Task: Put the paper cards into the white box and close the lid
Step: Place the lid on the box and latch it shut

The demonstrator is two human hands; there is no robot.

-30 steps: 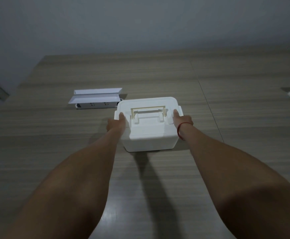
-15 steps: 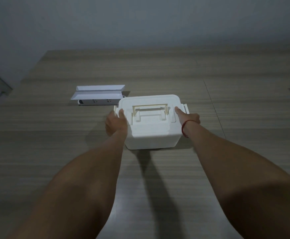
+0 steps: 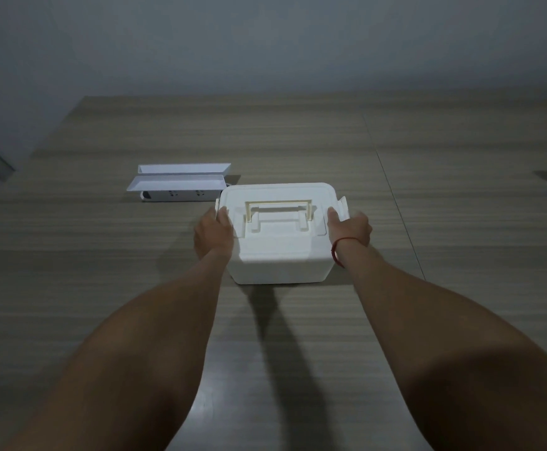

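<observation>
Two hands flank the white box mid-surface, left hand and right hand each with fingers curled onto a side latch (lid seated), so I'd release both, cards lying far-left, nearer the left.

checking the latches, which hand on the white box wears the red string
The right hand, at the white box's right latch, has a red string round its wrist; the left hand has a bare wrist.
</observation>
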